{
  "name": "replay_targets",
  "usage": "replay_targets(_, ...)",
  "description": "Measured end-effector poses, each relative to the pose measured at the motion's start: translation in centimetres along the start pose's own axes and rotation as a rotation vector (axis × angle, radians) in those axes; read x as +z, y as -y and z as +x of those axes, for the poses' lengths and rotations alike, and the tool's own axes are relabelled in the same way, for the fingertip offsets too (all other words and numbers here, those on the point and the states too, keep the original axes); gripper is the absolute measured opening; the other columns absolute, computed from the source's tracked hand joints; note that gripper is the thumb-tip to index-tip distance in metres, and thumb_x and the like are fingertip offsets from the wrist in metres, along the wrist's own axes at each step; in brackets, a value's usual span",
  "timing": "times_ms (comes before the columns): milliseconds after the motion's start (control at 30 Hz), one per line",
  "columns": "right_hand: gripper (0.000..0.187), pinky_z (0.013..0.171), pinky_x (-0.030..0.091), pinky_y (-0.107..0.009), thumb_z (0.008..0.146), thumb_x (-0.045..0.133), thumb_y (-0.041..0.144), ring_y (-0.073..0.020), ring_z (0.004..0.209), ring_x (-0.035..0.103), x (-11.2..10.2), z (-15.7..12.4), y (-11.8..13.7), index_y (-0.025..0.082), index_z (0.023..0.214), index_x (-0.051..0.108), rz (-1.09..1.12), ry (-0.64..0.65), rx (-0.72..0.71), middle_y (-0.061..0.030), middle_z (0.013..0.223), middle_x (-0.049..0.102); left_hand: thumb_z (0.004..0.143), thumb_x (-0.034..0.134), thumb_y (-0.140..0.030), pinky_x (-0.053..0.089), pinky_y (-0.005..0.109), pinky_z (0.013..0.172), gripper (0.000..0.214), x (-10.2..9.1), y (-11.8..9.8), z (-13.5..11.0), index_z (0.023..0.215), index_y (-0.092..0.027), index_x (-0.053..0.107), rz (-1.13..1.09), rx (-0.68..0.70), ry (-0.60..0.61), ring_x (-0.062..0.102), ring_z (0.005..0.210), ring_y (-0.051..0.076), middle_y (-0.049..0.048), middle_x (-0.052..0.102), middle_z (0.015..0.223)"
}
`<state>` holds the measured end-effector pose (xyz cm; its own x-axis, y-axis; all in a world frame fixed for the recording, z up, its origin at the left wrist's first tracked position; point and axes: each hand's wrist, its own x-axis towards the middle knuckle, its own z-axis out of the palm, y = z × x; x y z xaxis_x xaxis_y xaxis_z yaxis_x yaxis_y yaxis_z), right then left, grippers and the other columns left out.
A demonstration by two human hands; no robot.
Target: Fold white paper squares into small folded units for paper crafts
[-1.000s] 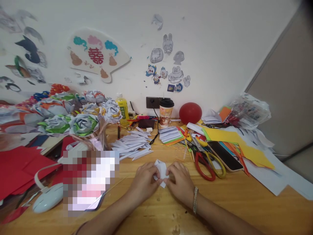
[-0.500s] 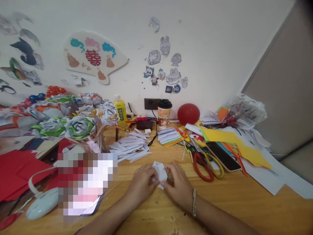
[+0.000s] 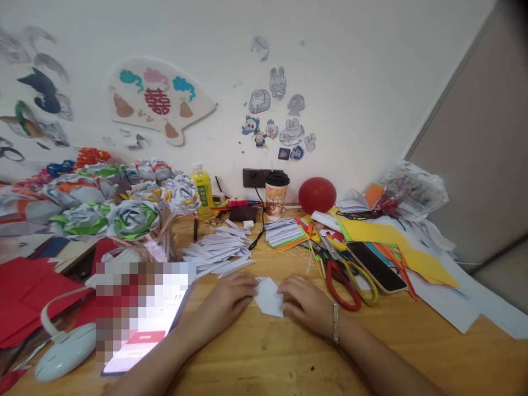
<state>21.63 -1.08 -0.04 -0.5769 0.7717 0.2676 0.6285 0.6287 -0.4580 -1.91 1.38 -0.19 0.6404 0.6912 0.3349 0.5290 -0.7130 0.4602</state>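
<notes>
A small folded white paper [image 3: 269, 297] lies flat on the wooden table [image 3: 396, 335] between my hands. My left hand [image 3: 226, 301] rests on the table with its fingers pressed on the paper's left edge. My right hand [image 3: 306, 301], with a bracelet on its wrist, presses the paper's right edge with bent fingers. A heap of folded white paper pieces [image 3: 218, 250] lies just behind my left hand.
Red- and yellow-handled scissors [image 3: 344, 275] and a dark phone [image 3: 376, 267] lie to the right, beside yellow paper sheets [image 3: 396, 239]. A paper stack [image 3: 284, 231], cup [image 3: 276, 193], yellow bottle [image 3: 203, 190] and red ball [image 3: 317, 194] stand behind. Paper flowers [image 3: 132, 214], a lit phone [image 3: 140, 324] and a white lamp base [image 3: 66, 352] are left.
The paper was held up and pinched between both hands; now it lies flattened on the table with my hands spread slightly apart on its edges.
</notes>
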Motion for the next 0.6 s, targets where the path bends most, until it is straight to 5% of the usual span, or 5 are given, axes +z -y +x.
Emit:
replay_targets(133,0.023,0.072,0.038,-0.034,0.079,0.061,0.040,-0.0216,0.082,0.051,0.3,0.0,0.8,0.018,0.087,0.060,-0.273,0.030,-0.141,-0.0065,0.088,0.063,0.085,0.049,-0.016,0.040,0.036,0.097,0.025,0.8,0.0,-0.3,0.107,-0.021,0.061,0.096,-0.027,0.025,0.052,0.110,0.021,0.0066,0.063,0.113)
replay_targets(267,0.014,0.069,0.037,-0.034,0.083,0.058,0.030,-0.0211,0.079,0.051,0.9,0.2,0.6,0.017,0.083,0.061,-0.456,0.004,-0.189,-0.0077,0.086,0.063,0.088,0.046,-0.014,0.042,0.037,0.093,0.021,0.4,-0.9,-0.3,0.098,-0.022,0.062,0.194,0.057,0.081,0.054,0.104,0.021,0.0060,0.063,0.108)
replay_targets(400,0.008,0.066,0.038,-0.031,0.084,0.054,0.018,-0.0191,0.074,0.052,0.7,0.1,-0.5,0.016,0.080,0.061,-0.492,-0.039,-0.198,-0.0069,0.081,0.063,0.090,0.043,-0.013,0.044,0.034,0.085,0.020,0.2,-1.7,-0.4,0.087,-0.021,0.061,0.237,0.105,0.075,0.055,0.090,0.019,0.0048,0.063,0.092)
replay_targets(600,0.015,0.065,0.042,-0.029,0.083,0.060,0.029,-0.0176,0.073,0.053,0.7,-0.2,-1.1,0.014,0.080,0.060,-0.417,-0.085,-0.281,-0.0059,0.078,0.063,0.088,0.039,-0.011,0.044,0.033,0.090,0.030,1.1,-1.1,-1.2,0.112,-0.021,0.053,0.128,-0.049,0.010,0.054,0.101,0.018,0.0051,0.059,0.110)
